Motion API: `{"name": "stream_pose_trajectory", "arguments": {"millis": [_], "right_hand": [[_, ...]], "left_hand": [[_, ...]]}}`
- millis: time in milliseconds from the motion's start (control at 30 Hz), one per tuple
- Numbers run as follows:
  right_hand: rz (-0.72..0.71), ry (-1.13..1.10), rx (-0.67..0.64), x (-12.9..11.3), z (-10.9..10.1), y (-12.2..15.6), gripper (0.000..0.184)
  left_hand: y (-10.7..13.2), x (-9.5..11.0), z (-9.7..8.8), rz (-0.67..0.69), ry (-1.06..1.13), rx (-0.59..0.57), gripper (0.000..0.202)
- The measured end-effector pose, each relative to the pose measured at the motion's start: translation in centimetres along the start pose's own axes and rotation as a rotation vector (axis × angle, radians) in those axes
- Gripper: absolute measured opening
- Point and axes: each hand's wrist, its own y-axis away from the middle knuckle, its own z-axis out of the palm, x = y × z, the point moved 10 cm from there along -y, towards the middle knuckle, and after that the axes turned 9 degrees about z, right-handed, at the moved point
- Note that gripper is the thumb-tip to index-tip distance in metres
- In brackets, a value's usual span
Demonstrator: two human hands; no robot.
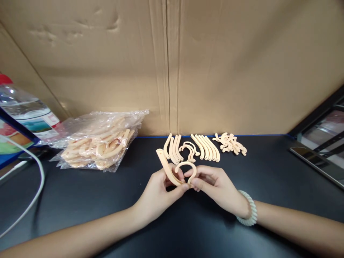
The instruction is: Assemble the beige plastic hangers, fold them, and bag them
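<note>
Left grip (157,195) pinched a curved strip (167,169) and right grip (217,182) a hook (194,170), ends meeting between them with any join hidden, while loose strips (206,147) beyond both and bagged pieces (94,148) to their left lay apparently unassembled.

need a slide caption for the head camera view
Left hand holds a long beige bar, right hand a beige hook, over a black tabletop.

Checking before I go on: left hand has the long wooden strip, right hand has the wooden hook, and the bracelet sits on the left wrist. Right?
Not quite: the head view shows the bracelet on the right wrist. The left hand does hold the long wooden strip, and the right hand the wooden hook.
</note>
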Motion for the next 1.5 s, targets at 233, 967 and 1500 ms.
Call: {"name": "stream_pose_trajectory", "arguments": {"millis": [233,967,1500], "right_hand": [[-0.483,0.744,0.240,-4.5,-3.8,0.1,0.017],[-0.521,0.618,0.711,-8.0,-10.3,1.4,0.017],[-0.191,-0.044,0.479,-3.8,-6.7,1.5,0.018]], "left_hand": [[-0.1,-0.5,-0.7,-0.080,-0.056,-0.017,0.013],[-0.4,-1.1,-1.5,-0.121,0.025,0.019,0.015],[-0.3,-1.1,-1.5,-0.131,0.076,0.040,0.016]]}}
